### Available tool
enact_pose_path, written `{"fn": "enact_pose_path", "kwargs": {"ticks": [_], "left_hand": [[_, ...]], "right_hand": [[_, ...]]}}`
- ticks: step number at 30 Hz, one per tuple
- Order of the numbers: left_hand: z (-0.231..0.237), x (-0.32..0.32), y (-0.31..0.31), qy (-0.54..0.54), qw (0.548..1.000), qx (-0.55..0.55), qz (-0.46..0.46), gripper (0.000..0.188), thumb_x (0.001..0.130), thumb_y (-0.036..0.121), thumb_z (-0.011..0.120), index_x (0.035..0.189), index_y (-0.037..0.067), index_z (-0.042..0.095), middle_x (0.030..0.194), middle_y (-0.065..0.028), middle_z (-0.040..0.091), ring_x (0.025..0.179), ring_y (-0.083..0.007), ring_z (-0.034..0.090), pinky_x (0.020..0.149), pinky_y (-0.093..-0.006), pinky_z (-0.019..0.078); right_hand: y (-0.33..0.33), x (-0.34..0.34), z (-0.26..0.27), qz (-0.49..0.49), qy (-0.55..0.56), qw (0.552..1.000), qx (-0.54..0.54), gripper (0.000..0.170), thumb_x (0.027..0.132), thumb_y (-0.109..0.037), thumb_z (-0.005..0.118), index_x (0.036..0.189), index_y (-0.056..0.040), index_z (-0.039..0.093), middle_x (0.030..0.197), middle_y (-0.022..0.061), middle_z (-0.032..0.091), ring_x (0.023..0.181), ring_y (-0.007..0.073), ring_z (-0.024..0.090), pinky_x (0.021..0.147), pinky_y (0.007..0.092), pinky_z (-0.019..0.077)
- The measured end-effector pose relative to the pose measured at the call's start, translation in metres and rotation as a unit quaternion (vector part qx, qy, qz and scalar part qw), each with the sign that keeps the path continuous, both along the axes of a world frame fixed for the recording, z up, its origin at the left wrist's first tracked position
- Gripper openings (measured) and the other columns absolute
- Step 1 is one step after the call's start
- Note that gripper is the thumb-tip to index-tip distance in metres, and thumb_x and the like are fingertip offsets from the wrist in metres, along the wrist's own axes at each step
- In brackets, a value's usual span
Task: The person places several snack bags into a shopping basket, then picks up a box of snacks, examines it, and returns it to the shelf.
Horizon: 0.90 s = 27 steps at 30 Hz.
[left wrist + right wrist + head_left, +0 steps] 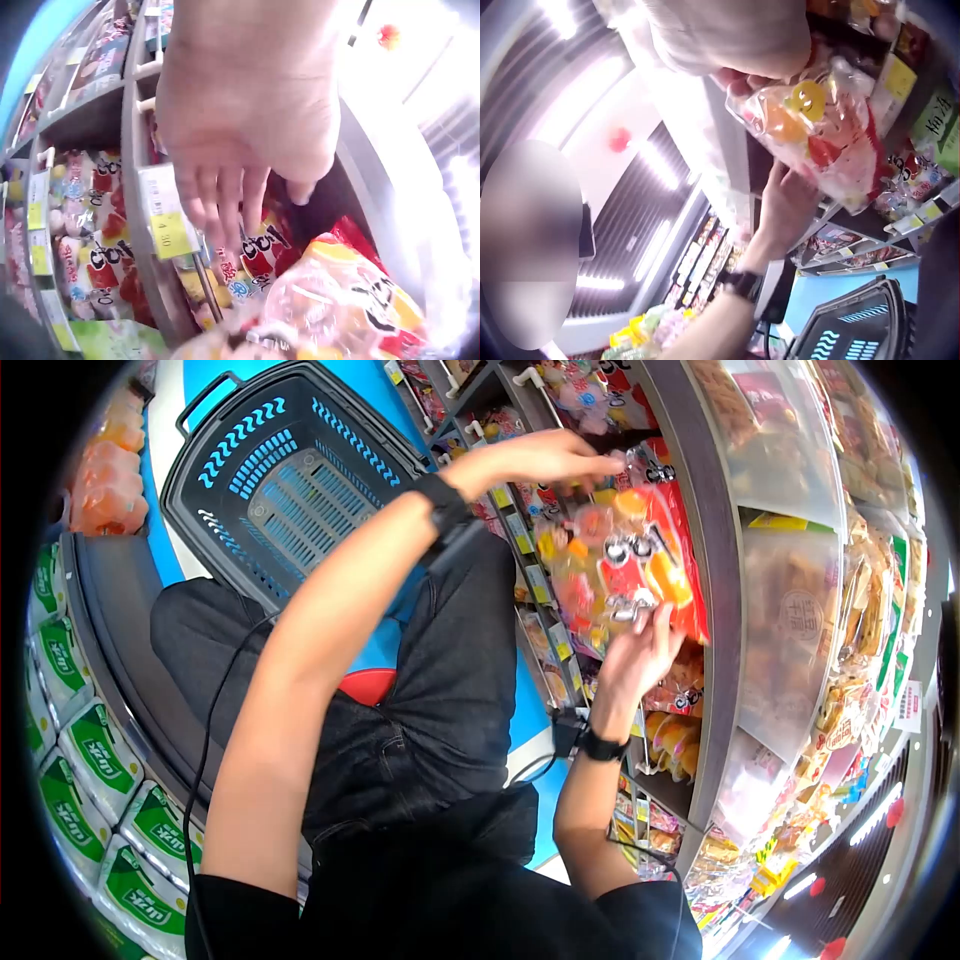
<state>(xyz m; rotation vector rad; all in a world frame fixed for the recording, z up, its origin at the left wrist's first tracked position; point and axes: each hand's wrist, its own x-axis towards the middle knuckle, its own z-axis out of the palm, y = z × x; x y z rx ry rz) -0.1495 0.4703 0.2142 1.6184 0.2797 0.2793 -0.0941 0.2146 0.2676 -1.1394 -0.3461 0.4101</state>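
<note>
A clear and red bag of jelly cups point(640, 560) is held up in front of the candy shelf. My right hand point(640, 655) grips its near end between thumb and fingers; in the right wrist view the right hand point(735, 37) covers that edge of the bag point(817, 135). My left hand point(550, 460) reaches over the bag's far end with fingers extended. In the left wrist view the left hand point(247, 120) hangs with straight fingers above shelved candy packs point(255, 255), and the bag point(337, 300) lies beside its fingertips.
A dark shopping basket point(300, 490) stands on the blue floor before my knees. Shelf compartments with price tags point(169, 217) run along the right. Clear plastic bins point(785, 600) sit on the upper shelf. Green and white packs point(100, 750) are stacked at left.
</note>
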Motion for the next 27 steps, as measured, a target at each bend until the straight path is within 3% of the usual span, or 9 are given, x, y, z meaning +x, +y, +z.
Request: {"fn": "enact_pose_path", "kwargs": {"ticks": [4,8,11,12,15,19,20,23,27], "left_hand": [[-0.001,-0.034,-0.013,0.035,0.982,0.177,-0.051,0.079,0.078,0.056,0.066,0.130,-0.002,0.048,0.115,-0.0225,0.059,0.103,-0.0301,0.060,0.085,-0.0396,0.0465],[0.016,-0.014,-0.014,-0.032,0.975,0.213,0.060,0.073,0.072,0.039,0.076,0.126,-0.002,0.048,0.113,-0.0266,0.057,0.103,-0.0330,0.059,0.084,-0.0429,0.0463],[0.011,0.023,-0.010,-0.029,0.919,0.350,0.181,0.070,0.071,0.037,0.076,0.123,-0.002,0.049,0.105,-0.0235,0.061,0.098,-0.0362,0.059,0.084,-0.0435,0.0461],[0.013,0.031,-0.009,-0.015,0.902,0.380,0.203,0.063,0.069,0.035,0.077,0.115,-0.002,0.055,0.098,-0.0209,0.064,0.095,-0.0380,0.058,0.084,-0.0431,0.0458],[0.009,0.055,0.001,0.191,0.861,0.465,0.080,0.049,0.069,0.030,0.075,0.109,0.003,0.063,0.100,-0.0174,0.066,0.100,-0.0333,0.060,0.087,-0.0415,0.0458],[-0.007,0.066,0.003,0.115,0.816,0.547,0.149,0.032,0.067,0.026,0.072,0.092,0.006,0.071,0.108,-0.0108,0.065,0.109,-0.0283,0.055,0.090,-0.0407,0.0433],[-0.009,0.067,0.003,0.095,0.802,0.573,0.140,0.033,0.064,0.026,0.072,0.092,0.007,0.071,0.105,-0.0108,0.066,0.101,-0.0285,0.060,0.088,-0.0399,0.0456],[0.012,0.063,0.004,0.165,0.843,0.507,0.065,0.032,0.064,0.024,0.072,0.091,0.007,0.070,0.101,-0.0109,0.067,0.092,-0.0294,0.064,0.082,-0.0390,0.0498],[-0.019,0.078,0.005,0.058,0.855,0.486,0.174,0.039,0.065,0.030,0.076,0.089,0.002,0.064,0.088,-0.0145,0.065,0.086,-0.0337,0.064,0.072,-0.0409,0.0525]], "right_hand": [[0.035,0.068,-0.021,0.103,0.004,0.991,0.090,0.014,0.095,-0.011,0.051,0.106,-0.0033,0.056,0.095,0.0050,0.059,0.079,0.0113,0.051,0.072,0.0234,0.0428],[0.058,0.094,-0.019,0.040,0.006,0.996,0.078,0.023,0.099,-0.016,0.044,0.113,-0.0020,0.056,0.112,0.0085,0.058,0.106,0.0185,0.053,0.095,0.0333,0.0417],[0.064,0.099,-0.021,0.001,-0.144,0.979,-0.141,0.031,0.100,-0.016,0.037,0.120,0.0009,0.054,0.125,0.0097,0.054,0.119,0.0217,0.047,0.105,0.0407,0.0337],[0.068,0.089,-0.011,0.052,-0.185,0.959,-0.208,0.038,0.094,-0.019,0.052,0.125,0.0037,0.050,0.129,0.0123,0.051,0.119,0.0235,0.047,0.105,0.0389,0.0327],[0.074,0.068,-0.001,-0.023,-0.267,0.888,-0.373,0.058,0.084,-0.025,0.068,0.128,0.0059,0.047,0.132,0.0155,0.049,0.122,0.0260,0.046,0.105,0.0360,0.0308],[0.061,0.084,-0.026,-0.075,-0.320,0.756,-0.566,0.098,0.067,-0.060,0.073,0.133,0.0063,0.041,0.134,0.0299,0.043,0.125,0.0418,0.042,0.107,0.0421,0.0278],[0.062,0.082,-0.027,-0.083,-0.303,0.751,-0.580,0.085,0.072,-0.045,0.076,0.131,0.0065,0.043,0.133,0.0271,0.046,0.122,0.0357,0.046,0.104,0.0391,0.0318],[0.066,0.097,-0.050,0.085,-0.129,0.934,-0.321,0.070,0.074,-0.024,0.078,0.127,0.0076,0.046,0.129,0.0211,0.050,0.118,0.0277,0.050,0.101,0.0346,0.0343],[0.086,0.110,-0.063,0.068,-0.194,0.934,-0.293,0.059,0.074,-0.009,0.076,0.125,0.0058,0.048,0.123,0.0144,0.055,0.109,0.0216,0.054,0.097,0.0306,0.0372]]}}
